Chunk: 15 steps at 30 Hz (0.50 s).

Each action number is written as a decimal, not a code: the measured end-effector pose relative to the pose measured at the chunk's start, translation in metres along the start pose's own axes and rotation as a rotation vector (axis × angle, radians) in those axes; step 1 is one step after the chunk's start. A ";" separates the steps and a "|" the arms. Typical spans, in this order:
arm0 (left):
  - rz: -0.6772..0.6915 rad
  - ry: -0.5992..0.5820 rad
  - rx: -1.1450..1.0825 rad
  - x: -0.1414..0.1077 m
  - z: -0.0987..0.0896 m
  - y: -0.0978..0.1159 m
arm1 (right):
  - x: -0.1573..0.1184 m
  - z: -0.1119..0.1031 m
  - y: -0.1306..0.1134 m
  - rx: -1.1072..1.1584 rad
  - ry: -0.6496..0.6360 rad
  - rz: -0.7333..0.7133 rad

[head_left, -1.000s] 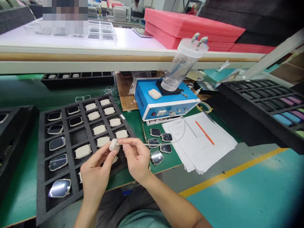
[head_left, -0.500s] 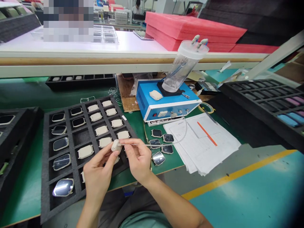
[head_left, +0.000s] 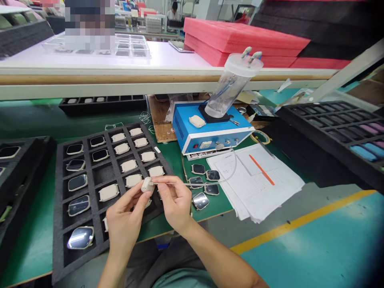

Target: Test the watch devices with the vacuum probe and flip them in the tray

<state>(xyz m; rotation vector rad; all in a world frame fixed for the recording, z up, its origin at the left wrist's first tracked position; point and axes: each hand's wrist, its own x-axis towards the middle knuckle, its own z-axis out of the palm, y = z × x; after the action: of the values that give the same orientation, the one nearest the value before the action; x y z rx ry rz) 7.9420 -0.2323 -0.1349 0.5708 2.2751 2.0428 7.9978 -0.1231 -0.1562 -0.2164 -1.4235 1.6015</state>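
Note:
Between thumb and fingers, my left hand [head_left: 127, 212] grips a cream watch case [head_left: 147, 185] on edge over the foam tray. My right hand [head_left: 175, 202] pinches a thin clear tube [head_left: 207, 183] whose end meets the side of the case; the exact contact is too small to make out. The tube curves back to the front of a blue machine [head_left: 192, 138]. Below my hands lies a black foam tray [head_left: 97, 224] with cream watch cases [head_left: 109, 193] and dark-screened watch faces [head_left: 78, 182] in its compartments.
Several watch faces [head_left: 200, 201] lie on the green mat right of my hands. Papers [head_left: 240, 200] carry an orange stick [head_left: 261, 170]. A clear cylinder [head_left: 229, 88] and another cream case [head_left: 197, 121] sit on the machine. A shelf edge [head_left: 120, 90] crosses behind; more foam trays [head_left: 333, 120] flank both sides.
Both hands keep nearly the same pose, with the case and the tube held together. The view has shifted very slightly.

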 end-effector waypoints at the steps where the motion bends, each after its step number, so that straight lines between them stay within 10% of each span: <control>1: 0.000 0.001 0.004 0.000 0.000 0.000 | 0.000 0.000 0.000 -0.003 0.001 0.002; 15: 0.010 -0.003 0.003 0.001 0.001 0.000 | 0.000 0.000 0.001 0.002 -0.001 0.006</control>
<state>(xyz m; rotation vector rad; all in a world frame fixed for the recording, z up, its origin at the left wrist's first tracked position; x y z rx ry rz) 7.9417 -0.2316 -0.1344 0.5866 2.2792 2.0413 7.9976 -0.1231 -0.1576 -0.2191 -1.4238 1.6080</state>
